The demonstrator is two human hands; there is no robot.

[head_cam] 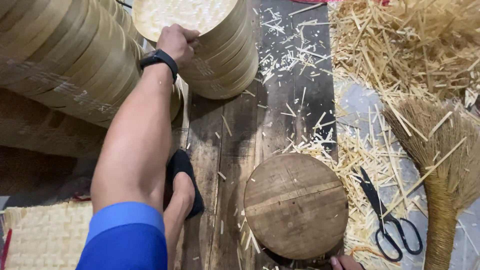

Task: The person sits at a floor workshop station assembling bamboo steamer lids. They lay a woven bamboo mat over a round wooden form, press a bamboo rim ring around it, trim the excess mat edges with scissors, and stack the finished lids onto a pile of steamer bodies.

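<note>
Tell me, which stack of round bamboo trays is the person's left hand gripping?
The left hand grips the upright stack at top centre, its woven top showing. The larger stack at far left lies tilted and untouched.

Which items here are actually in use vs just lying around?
In use:
- left hand, gripping the rim of the stack of round bamboo trays
- right hand, only fingertips showing, at the edge of the round wooden block

Lying about:
- black scissors
- straw broom
- bamboo shavings
- woven mat
</note>
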